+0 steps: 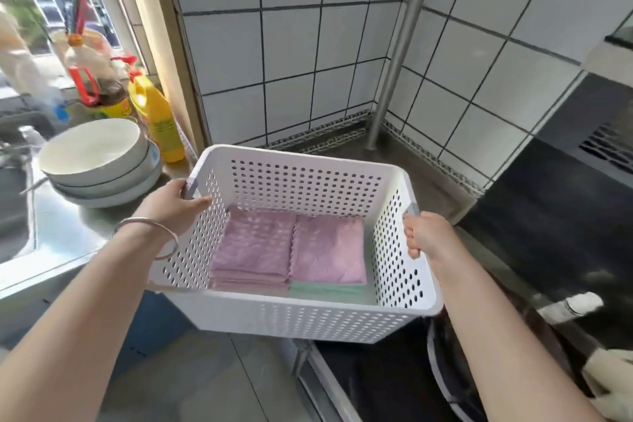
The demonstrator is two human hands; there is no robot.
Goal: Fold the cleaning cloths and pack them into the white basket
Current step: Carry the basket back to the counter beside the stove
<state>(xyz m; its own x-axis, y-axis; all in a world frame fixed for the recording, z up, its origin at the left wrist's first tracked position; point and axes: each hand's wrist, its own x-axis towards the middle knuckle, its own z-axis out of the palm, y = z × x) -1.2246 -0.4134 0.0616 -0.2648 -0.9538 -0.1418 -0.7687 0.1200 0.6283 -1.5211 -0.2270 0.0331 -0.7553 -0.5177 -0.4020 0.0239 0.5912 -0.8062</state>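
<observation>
White perforated plastic basket (301,315) is held between the two hands, apparently clear of the steel counter; left hand (171,207) is curled over the grey handle on its side rim, right hand (426,233) likewise closed on the opposite handle. The load looks light and the shell stiff, so the two handles are the sensible hold. Inside, between the hands, lie two side-by-side stacks of soft folded cleaning cloths (291,250), lilac on top, green beneath the one nearer the right hand.
</observation>
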